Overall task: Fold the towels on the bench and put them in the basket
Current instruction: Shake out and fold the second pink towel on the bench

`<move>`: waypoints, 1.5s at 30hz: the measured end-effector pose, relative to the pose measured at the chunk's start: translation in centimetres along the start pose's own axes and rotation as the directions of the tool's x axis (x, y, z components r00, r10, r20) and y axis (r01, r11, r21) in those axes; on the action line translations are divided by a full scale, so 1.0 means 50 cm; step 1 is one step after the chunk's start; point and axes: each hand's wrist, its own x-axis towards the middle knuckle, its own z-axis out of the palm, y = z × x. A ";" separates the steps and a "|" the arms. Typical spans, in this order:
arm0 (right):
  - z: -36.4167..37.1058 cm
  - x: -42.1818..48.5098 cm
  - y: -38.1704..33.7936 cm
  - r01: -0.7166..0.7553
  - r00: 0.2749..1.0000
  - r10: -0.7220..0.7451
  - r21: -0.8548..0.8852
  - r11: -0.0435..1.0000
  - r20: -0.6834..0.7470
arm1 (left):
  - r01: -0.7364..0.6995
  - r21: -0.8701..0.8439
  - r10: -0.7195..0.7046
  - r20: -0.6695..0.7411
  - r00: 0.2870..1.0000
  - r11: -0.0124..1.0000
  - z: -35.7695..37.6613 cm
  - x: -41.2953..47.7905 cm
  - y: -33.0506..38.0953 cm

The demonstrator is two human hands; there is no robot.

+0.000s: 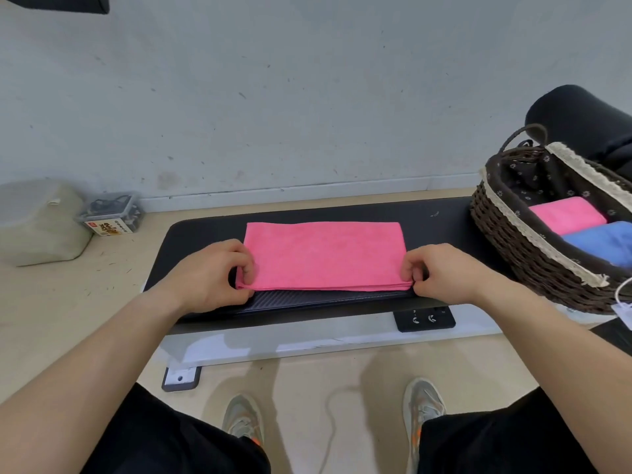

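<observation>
A pink towel (325, 254) lies folded in a long rectangle on the black bench (444, 227). My left hand (212, 275) pinches its near left corner, and my right hand (441, 271) pinches its near right corner. The layered edges meet at the near side by the bench's front edge. A dark wicker basket (519, 248) with a lace-trimmed lining stands on the bench at the right. Inside it lie a folded pink towel (567, 213) and a folded blue towel (602, 241).
On the floor at the left sit a pale bag (41, 224) and a clear plastic box (113, 213). A black cushion (588, 121) lies behind the basket. A control panel (424, 318) hangs under the bench's front edge. My knees and shoes are below.
</observation>
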 end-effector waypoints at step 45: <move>0.055 0.116 -0.141 0.253 0.960 -0.258 -0.053 0.966 -0.111 | 0.567 -0.014 -0.565 -0.099 0.819 0.824 0.038 0.120 0.034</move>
